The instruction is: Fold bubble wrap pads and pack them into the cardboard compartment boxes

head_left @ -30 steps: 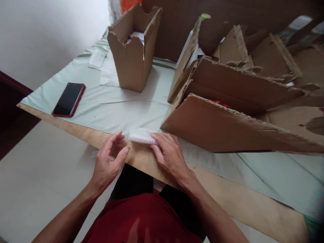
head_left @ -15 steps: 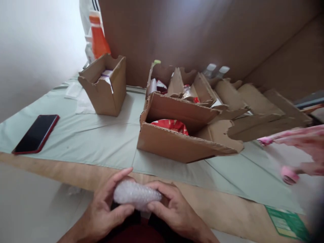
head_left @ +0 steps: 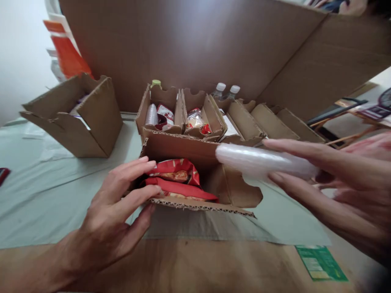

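A cardboard box (head_left: 241,191) with a cut-down side stands in front of me, and red snack packets (head_left: 180,187) lie in its left part. My left hand (head_left: 113,207) grips the box's near left corner, with fingers over the rim by the packets and the thumb outside the front wall. To the right, my right hand (head_left: 345,183) holds a bubble-wrapped bundle (head_left: 256,158) between thumb and fingers. The bundle hovers over the box's right end, lying nearly level. What is inside the wrap cannot be made out.
Behind stands a row of cardboard bins (head_left: 201,132) with packets inside. Two clear bottles (head_left: 226,91) show behind them. A taller box (head_left: 100,122) is at left, near an orange-and-white bag (head_left: 69,53). A green card (head_left: 320,262) lies front right.
My left hand has let go of the bubble-wrapped bundle and moved to the box. My right hand has carried the bundle up and right. The view has shifted closer to the box.
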